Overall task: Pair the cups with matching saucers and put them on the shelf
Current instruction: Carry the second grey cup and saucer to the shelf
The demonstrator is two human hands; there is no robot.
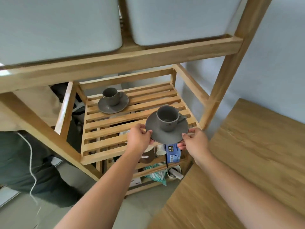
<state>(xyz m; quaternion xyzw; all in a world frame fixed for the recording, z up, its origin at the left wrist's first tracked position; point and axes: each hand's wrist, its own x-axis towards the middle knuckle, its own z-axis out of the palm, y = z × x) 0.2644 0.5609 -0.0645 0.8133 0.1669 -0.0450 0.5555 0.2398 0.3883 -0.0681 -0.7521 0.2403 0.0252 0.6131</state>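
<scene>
A grey cup [167, 117] stands on a grey saucer [165, 135], its handle pointing right. My left hand [140, 135] grips the saucer's left rim and my right hand [194, 140] grips its right rim, holding it just over the front right part of the slatted wooden shelf [107, 139]. Another grey cup [110, 96] stands upright on its own grey saucer [107, 108] at the back left of the same shelf.
Two white bins [57, 25] fill the level above. Below the slats lie paper cups [160, 149], a blue box [173, 152] and bags. A wooden table [247, 171] is at the right. A white cord [31, 162] hangs at left.
</scene>
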